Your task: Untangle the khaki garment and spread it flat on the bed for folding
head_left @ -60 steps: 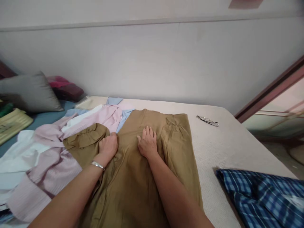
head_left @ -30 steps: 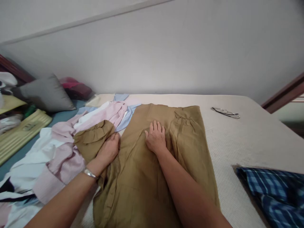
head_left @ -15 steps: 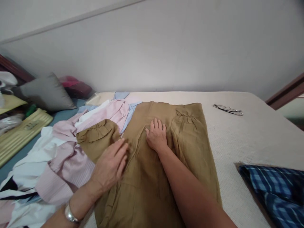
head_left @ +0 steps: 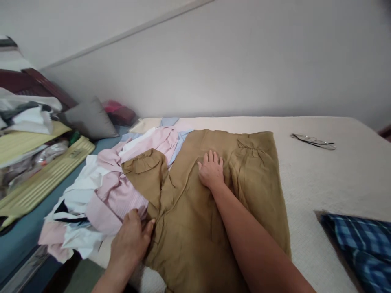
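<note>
A brown top point(head_left: 189, 211) with gathered cuffs lies spread out in front of me. Its right sleeve is laid down over the body of the top, and its left sleeve point(head_left: 146, 165) sticks out over a heap of clothes. My right hand point(head_left: 211, 170) rests palm down on the middle of the top, fingers stretched. At the top's left edge is my left hand point(head_left: 131, 238), fingers bent and thumb against the cloth; it appears to pinch the edge, with the fingertips partly hidden.
Pink, white and light blue clothes point(head_left: 114, 191) are heaped on the left. Glasses point(head_left: 313, 141) lie at the back right of the pale surface point(head_left: 305, 179). A blue checked cloth point(head_left: 360, 240) is at the right front. A grey cushion point(head_left: 88, 120) and a yellow board point(head_left: 61, 167) sit far left.
My left hand has moved off the middle-left of the top, down toward its left edge. My right hand stays on the cloth. The view has turned slightly left.
</note>
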`<move>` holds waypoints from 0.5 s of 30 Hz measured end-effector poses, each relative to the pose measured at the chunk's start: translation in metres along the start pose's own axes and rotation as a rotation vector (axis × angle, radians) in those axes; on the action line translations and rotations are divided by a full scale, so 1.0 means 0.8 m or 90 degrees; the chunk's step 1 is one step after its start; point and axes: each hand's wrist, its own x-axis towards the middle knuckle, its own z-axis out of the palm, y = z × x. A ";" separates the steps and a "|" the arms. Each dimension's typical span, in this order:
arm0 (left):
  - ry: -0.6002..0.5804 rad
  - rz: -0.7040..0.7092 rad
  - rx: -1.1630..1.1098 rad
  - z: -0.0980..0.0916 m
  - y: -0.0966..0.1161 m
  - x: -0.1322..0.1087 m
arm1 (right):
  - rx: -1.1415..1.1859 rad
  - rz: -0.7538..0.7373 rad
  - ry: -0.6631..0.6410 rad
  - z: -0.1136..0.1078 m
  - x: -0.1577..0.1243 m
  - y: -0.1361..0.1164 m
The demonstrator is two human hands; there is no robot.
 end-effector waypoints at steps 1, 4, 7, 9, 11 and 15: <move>-0.040 -0.004 0.034 0.005 -0.002 0.003 | -0.003 0.000 0.000 0.000 0.000 0.000; -0.125 0.021 0.047 0.004 -0.004 0.022 | -0.021 -0.002 -0.002 -0.001 0.000 -0.001; -0.159 0.054 0.037 -0.012 -0.006 0.035 | -0.038 0.002 -0.010 -0.002 -0.004 -0.006; -0.136 0.055 0.036 -0.022 -0.004 0.033 | -0.051 0.006 -0.020 -0.004 -0.007 -0.009; -0.100 0.038 0.032 -0.027 0.000 0.024 | -0.058 0.014 -0.043 -0.009 -0.005 -0.011; -0.070 0.046 0.020 -0.033 0.012 0.000 | -0.041 0.057 -0.122 -0.029 0.033 -0.014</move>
